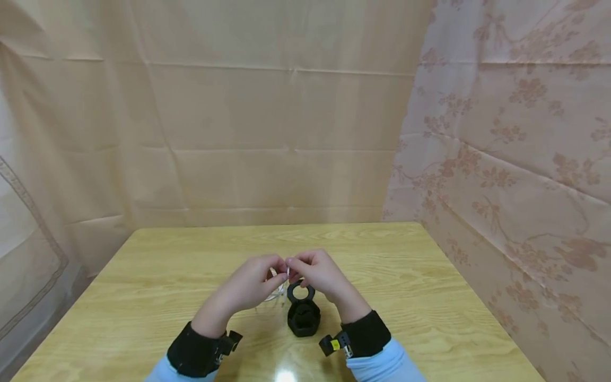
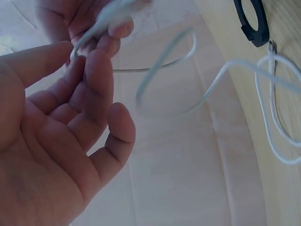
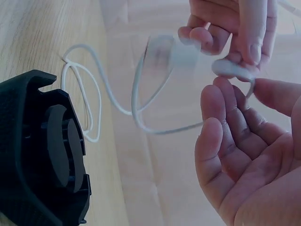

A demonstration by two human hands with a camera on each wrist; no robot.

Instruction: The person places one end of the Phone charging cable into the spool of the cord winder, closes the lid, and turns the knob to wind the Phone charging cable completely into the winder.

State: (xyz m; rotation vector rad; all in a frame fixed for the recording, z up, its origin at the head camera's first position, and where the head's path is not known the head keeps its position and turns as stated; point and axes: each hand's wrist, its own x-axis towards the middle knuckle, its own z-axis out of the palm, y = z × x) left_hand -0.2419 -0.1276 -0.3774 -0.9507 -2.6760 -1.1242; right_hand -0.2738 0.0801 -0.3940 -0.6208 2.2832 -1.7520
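Above the middle of the table, my left hand and right hand meet fingertip to fingertip in the head view. Between them runs a thin white cable; each hand pinches it between thumb and fingertips. A thicker, rounded white piece of it shows at the left fingers in the right wrist view. Slack cable hangs in loops and trails onto the table. Just under the right hand stands a black angular holder with a hollow front, its black ring at the far side.
The light wood table reaches back to a beige curtain. A flowered cloth hangs along the right side. Loops of cable lie beside the black holder.
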